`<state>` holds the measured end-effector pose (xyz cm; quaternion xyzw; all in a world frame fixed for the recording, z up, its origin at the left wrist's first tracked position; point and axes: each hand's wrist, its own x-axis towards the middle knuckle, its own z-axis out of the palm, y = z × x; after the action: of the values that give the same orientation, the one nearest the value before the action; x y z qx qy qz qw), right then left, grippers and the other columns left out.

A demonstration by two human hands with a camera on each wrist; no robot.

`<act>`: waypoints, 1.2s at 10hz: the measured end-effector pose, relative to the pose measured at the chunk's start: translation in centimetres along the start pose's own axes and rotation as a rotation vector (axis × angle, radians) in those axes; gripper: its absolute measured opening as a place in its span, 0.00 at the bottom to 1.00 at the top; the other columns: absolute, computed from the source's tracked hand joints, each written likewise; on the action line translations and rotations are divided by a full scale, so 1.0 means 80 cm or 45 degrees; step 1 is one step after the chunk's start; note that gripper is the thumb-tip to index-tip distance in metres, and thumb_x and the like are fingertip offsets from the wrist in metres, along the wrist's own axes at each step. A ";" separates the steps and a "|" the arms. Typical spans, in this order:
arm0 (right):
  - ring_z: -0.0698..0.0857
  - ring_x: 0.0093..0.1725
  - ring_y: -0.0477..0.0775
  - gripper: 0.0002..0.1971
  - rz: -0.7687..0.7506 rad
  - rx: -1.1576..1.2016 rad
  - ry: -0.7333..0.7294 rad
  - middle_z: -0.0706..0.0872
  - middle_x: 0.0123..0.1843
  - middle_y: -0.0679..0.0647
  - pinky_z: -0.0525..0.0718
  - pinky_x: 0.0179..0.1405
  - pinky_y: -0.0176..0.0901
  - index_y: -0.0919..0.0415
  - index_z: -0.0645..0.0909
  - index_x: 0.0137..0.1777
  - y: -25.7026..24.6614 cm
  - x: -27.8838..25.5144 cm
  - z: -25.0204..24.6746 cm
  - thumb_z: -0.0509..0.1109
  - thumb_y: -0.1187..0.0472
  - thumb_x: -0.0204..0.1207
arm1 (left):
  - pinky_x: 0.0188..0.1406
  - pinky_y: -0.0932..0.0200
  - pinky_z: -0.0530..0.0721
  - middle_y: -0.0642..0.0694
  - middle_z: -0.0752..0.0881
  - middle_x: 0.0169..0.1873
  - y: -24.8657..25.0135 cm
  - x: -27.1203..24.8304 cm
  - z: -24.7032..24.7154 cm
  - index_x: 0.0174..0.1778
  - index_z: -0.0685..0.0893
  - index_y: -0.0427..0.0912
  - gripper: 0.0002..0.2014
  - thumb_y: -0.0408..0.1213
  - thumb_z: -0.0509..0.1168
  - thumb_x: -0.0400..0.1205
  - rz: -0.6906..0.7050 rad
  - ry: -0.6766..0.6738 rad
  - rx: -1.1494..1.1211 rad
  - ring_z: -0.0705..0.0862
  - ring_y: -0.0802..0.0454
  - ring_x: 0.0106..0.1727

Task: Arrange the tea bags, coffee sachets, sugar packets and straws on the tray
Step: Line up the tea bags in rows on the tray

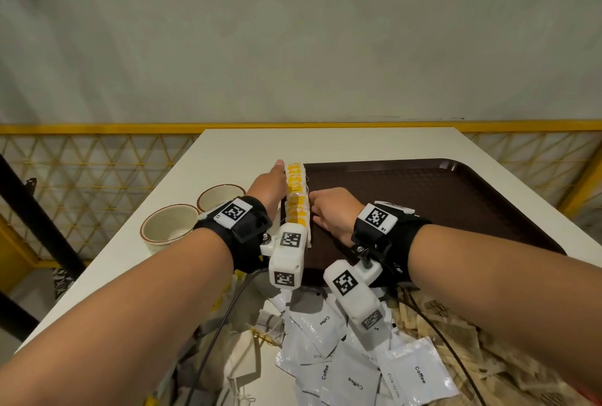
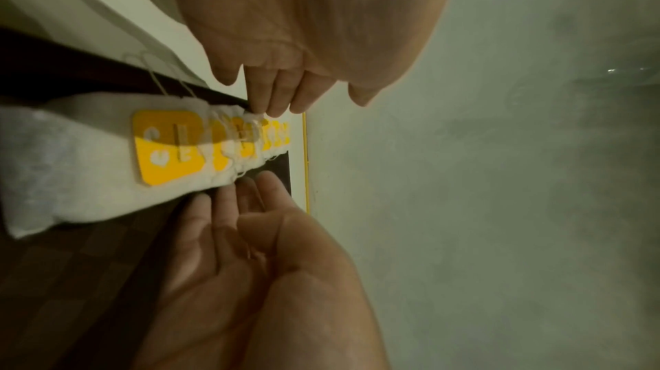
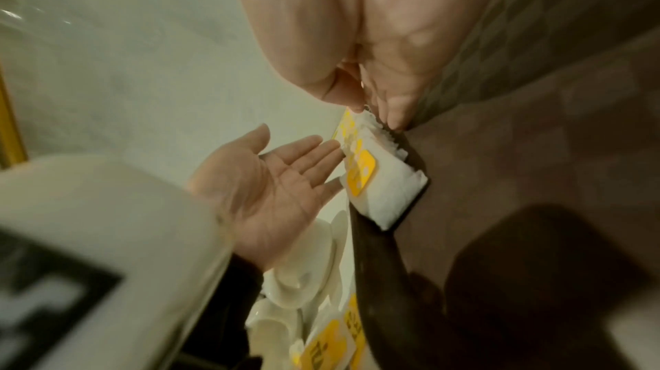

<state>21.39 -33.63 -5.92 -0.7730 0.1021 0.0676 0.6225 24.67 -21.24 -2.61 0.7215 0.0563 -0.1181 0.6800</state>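
A row of white tea bags (image 1: 297, 200) with yellow tags lies along the left edge of the brown tray (image 1: 423, 203). My left hand (image 1: 277, 174) lies flat against the row's left side, fingers straight, as the right wrist view shows (image 3: 271, 178). My right hand (image 1: 325, 206) rests on the tray with its fingers (image 2: 228, 206) against the row's right side. Neither hand grips a bag. White coffee sachets (image 1: 342, 369) and brown paper packets (image 1: 456, 340) lie heaped on the table in front of the tray.
Two cream bowls (image 1: 169, 226) (image 1: 221, 195) stand left of the tray. Loose tea bags (image 1: 244, 356) lie at the near left of the heap. The tray's middle and right (image 1: 472, 210) hold nothing. A yellow mesh fence (image 1: 97, 161) runs behind the table.
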 end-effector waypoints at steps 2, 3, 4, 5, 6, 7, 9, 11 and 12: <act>0.86 0.57 0.60 0.18 0.029 -0.002 0.013 0.85 0.62 0.64 0.86 0.56 0.50 0.68 0.81 0.65 -0.002 0.023 -0.009 0.68 0.64 0.76 | 0.66 0.49 0.77 0.31 0.78 0.69 0.007 0.009 -0.009 0.71 0.73 0.26 0.18 0.28 0.55 0.86 -0.030 0.002 0.251 0.78 0.36 0.70; 0.84 0.64 0.64 0.17 0.040 -0.007 0.023 0.84 0.65 0.66 0.86 0.53 0.47 0.69 0.81 0.64 -0.001 0.028 -0.011 0.69 0.65 0.76 | 0.65 0.49 0.78 0.31 0.79 0.67 0.006 0.013 -0.012 0.70 0.74 0.26 0.18 0.25 0.55 0.85 -0.004 -0.011 0.359 0.79 0.36 0.69; 0.82 0.67 0.61 0.16 0.061 0.011 -0.013 0.82 0.68 0.63 0.83 0.64 0.50 0.70 0.80 0.66 -0.003 0.028 -0.011 0.62 0.71 0.80 | 0.62 0.48 0.81 0.30 0.82 0.64 0.004 0.016 -0.012 0.67 0.77 0.27 0.16 0.24 0.55 0.84 0.046 -0.001 0.461 0.81 0.35 0.66; 0.74 0.75 0.59 0.22 0.083 0.084 -0.137 0.75 0.74 0.66 0.75 0.71 0.47 0.74 0.71 0.74 -0.005 0.023 -0.013 0.45 0.78 0.84 | 0.63 0.49 0.81 0.32 0.83 0.62 0.008 0.018 -0.011 0.64 0.81 0.29 0.16 0.21 0.56 0.83 0.100 0.015 0.655 0.83 0.37 0.62; 0.76 0.69 0.58 0.23 0.040 0.181 -0.196 0.71 0.76 0.72 0.82 0.52 0.37 0.77 0.67 0.76 -0.008 0.014 -0.014 0.44 0.80 0.82 | 0.58 0.50 0.83 0.37 0.84 0.62 0.017 0.018 -0.008 0.63 0.84 0.34 0.17 0.21 0.56 0.84 0.100 -0.002 0.851 0.83 0.44 0.53; 0.81 0.59 0.55 0.23 0.028 0.234 -0.186 0.72 0.75 0.73 0.83 0.36 0.29 0.77 0.68 0.75 -0.004 0.013 -0.015 0.44 0.80 0.83 | 0.63 0.51 0.81 0.39 0.81 0.66 0.022 0.019 -0.008 0.66 0.83 0.38 0.18 0.22 0.57 0.83 0.087 -0.045 1.041 0.82 0.44 0.63; 0.85 0.59 0.59 0.19 0.001 0.128 -0.094 0.78 0.70 0.71 0.86 0.52 0.40 0.74 0.76 0.69 0.000 0.020 -0.016 0.54 0.78 0.81 | 0.33 0.67 0.76 0.37 0.87 0.51 0.023 0.031 -0.008 0.60 0.85 0.34 0.13 0.27 0.61 0.83 0.167 -0.105 1.172 0.80 0.49 0.46; 0.79 0.66 0.61 0.22 0.076 0.143 -0.173 0.78 0.69 0.70 0.86 0.41 0.33 0.77 0.70 0.73 -0.006 0.019 -0.017 0.47 0.79 0.83 | 0.39 0.57 0.81 0.41 0.83 0.44 0.025 0.043 0.001 0.50 0.84 0.35 0.06 0.33 0.65 0.80 0.057 -0.042 1.290 0.80 0.45 0.44; 0.72 0.76 0.62 0.25 0.134 0.219 -0.199 0.77 0.70 0.70 0.84 0.37 0.29 0.78 0.63 0.77 -0.012 0.019 -0.017 0.38 0.80 0.82 | 0.40 0.58 0.76 0.41 0.82 0.42 0.028 0.053 0.004 0.42 0.80 0.36 0.08 0.37 0.63 0.82 -0.035 -0.040 1.421 0.79 0.45 0.42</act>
<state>23.10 -34.90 -5.07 -0.7026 0.0989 0.1512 0.6883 29.26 -22.05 -1.46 0.9694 -0.0153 -0.1496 0.1940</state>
